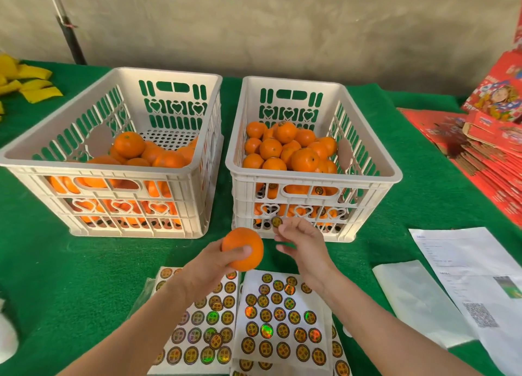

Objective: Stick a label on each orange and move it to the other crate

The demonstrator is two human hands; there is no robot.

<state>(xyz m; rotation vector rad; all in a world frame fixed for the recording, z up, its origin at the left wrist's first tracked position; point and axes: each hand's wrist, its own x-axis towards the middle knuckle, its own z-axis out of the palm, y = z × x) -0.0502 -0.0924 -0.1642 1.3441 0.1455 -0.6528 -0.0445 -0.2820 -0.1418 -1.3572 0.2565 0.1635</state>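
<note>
An orange point(243, 237) is gripped in the left hand point(207, 265), with fingers and thumb curled round it, above the near sticker sheets point(282, 319). A round label point(276, 222) is pinched at the fingertips of the right hand point(302, 243), just right of the fruit and not yet touching it. The thin label could be folded onto itself or stuck to a fingertip. On the dimpled, curved peel it may be creased or left lifting at an edge. The round fruit could be dropped and sent rolling across the green felt-like cloth point(84, 277). The labels are glossy holographic discs on white backing. Both crates are pale rigid plastic with slotted, heart-cut walls. Labelled fruit is seen in the right crate point(310, 175), so it is judged the destination rather than the left crate point(56, 155).
</note>
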